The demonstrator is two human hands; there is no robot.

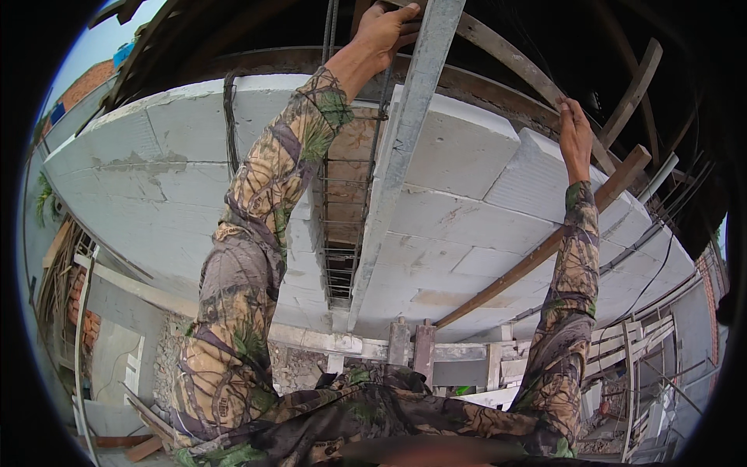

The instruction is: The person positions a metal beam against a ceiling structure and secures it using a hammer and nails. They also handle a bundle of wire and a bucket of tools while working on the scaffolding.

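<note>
Overhead, a long narrow wooden board [510, 58] runs in front of the top of a pale block wall [459, 148], bent in this view. My left hand [377, 37] is raised high, with its thumb and fingers closed around what looks like the left part of this board; a metal bar [412, 101] partly hides the fingertips. Farther right, my right hand [574, 136] grips the board's lower edge with bent fingers. The metal bar stands upright beside a gap in the wall, where a steel rebar cage [342, 226] shows against wooden boarding.
A wooden prop [537, 257] slants across the wall's right half. Dark roof timbers [634, 89] hang at upper right, with loose rods [685, 187] below. Bundled wires [230, 124] hang on the left wall. Timber and rubble [299, 370] lie below.
</note>
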